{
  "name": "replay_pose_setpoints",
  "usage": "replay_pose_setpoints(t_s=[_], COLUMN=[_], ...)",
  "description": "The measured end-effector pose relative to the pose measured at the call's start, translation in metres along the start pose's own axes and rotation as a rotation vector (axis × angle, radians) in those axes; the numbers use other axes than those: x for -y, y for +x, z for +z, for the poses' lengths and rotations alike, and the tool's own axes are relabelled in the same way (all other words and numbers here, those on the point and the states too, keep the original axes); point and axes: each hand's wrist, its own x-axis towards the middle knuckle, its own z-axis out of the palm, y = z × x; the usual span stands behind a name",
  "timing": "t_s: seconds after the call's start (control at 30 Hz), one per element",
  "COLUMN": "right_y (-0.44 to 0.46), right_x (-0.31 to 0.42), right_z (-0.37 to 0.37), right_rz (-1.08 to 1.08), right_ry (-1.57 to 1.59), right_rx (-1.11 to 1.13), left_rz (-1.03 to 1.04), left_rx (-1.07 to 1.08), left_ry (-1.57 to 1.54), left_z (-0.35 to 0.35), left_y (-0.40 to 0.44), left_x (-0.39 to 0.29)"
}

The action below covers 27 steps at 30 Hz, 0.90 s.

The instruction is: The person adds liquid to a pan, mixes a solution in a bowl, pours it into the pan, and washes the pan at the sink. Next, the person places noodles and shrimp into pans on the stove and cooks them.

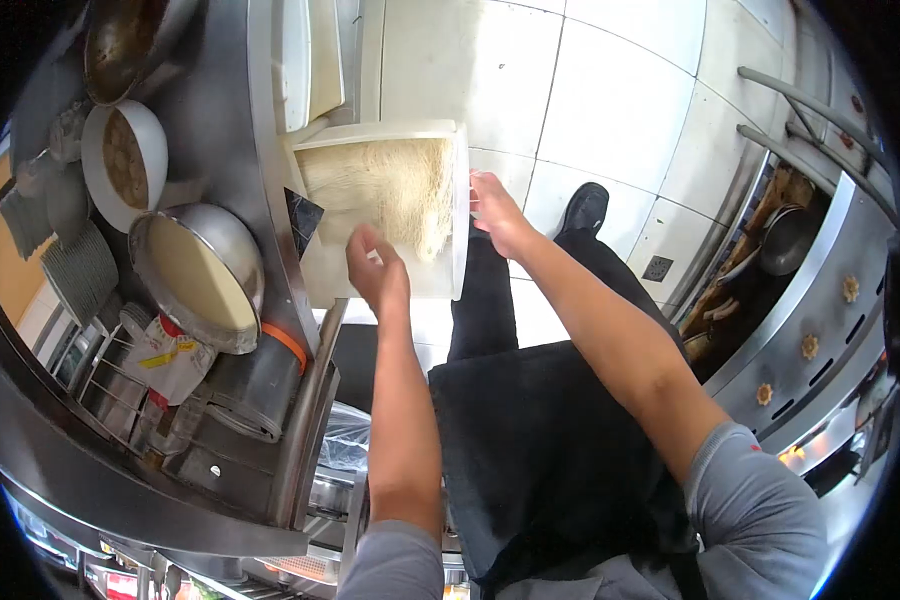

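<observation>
A cream-coloured drawer (pixel 459 215) is pulled out from under the steel counter, holding a mass of thin, pale dry noodles (pixel 375 185). Over its near part is my left hand (pixel 378 272), fingers loosely curled and apart, with nothing clearly visible in them. My right hand (pixel 497 212) is at the drawer's outer front face, its fingers closed at the edge; the fingertips are partly hidden. A dark square patch (pixel 303 222) shows at the drawer's counter side.
On the steel counter (pixel 232 60) stand a metal pot (pixel 245 250) of pale yellow liquid, a white bowl (pixel 155 150) with brown contents, and a dark container (pixel 260 385) with an orange band. A stove (pixel 810 345) with a pan (pixel 785 240) is at right. White tiles (pixel 610 110) cover the floor.
</observation>
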Motion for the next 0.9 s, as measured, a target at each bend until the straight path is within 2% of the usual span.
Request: replay_pose_setpoints(t_s=[0.03,0.07,0.13,0.17,0.23,0.37,0.4,0.43,0.47,0.5,0.53,0.57,0.63,0.7,0.73,0.77,0.8,0.9], right_y=[0.002,0.002,-0.004,-0.009,-0.015,-0.045,-0.055,-0.063,-0.069,-0.067,-0.07,-0.068,-0.06,-0.041,-0.034,-0.029,-0.024,-0.013], right_x=[-0.002,-0.002,0.001,0.002,-0.005,-0.005,-0.001,0.003,0.005,-0.002,0.0,0.0,-0.002,-0.002,0.003,0.009,0.016,0.029], right_z=[-0.006,-0.012,-0.022,-0.023,-0.026,-0.014,-0.008,-0.002,0.006,0.014,0.02,0.03,0.05,0.068,0.076,0.084,0.091,0.1], right_rz=[-0.063,-0.064,-0.121,-0.156,-0.226,-0.449,-0.45,-0.477,-0.503,-0.573,-0.614,-0.649,-0.684,-0.735,-0.738,-0.652,-0.563,-0.419], right_ry=[-0.127,-0.124,-0.061,-0.026,-0.075,-0.233,-0.231,-0.23,-0.228,-0.23,-0.251,-0.299,-0.346,-0.599,-0.598,-0.711,-0.822,-0.88], right_rx=[-0.106,-0.107,-0.243,-0.259,-0.288,-0.335,-0.339,-0.297,-0.253,-0.233,-0.123,-0.069,-0.015,0.007,0.01,0.072,0.133,0.228], left_rz=[-0.214,-0.427,-0.82,-0.82,-0.898,-0.737,-0.715,-0.688,-0.686,-0.586,-0.484,-0.482,-0.5,-0.488,-0.48,-0.308,-0.306,-0.268], left_rx=[0.011,0.024,-0.143,-0.142,-0.363,-0.351,-0.301,-0.248,-0.246,-0.205,-0.162,-0.16,0.131,0.138,0.145,0.175,0.175,0.138], left_ry=[-0.219,-0.439,-0.561,-0.561,-0.483,-0.51,-0.676,-0.842,-0.842,-0.942,-1.04,-1.04,-1.346,-1.275,-1.202,-1.091,-1.09,-0.712], left_z=[0.014,0.026,0.024,0.037,0.055,0.054,0.044,0.035,0.032,0.032,0.031,0.027,0.019,0.016,0.016,0.017,0.018,0.021], left_y=[0.026,0.054,0.085,0.102,0.129,0.122,0.115,0.107,0.098,0.086,0.075,0.065,0.045,0.033,0.027,0.021,0.016,0.006], left_x=[0.014,0.029,-0.035,-0.041,-0.046,-0.036,-0.032,-0.028,-0.017,-0.001,0.007,0.01,0.014,0.014,0.014,0.013,0.012,-0.003])
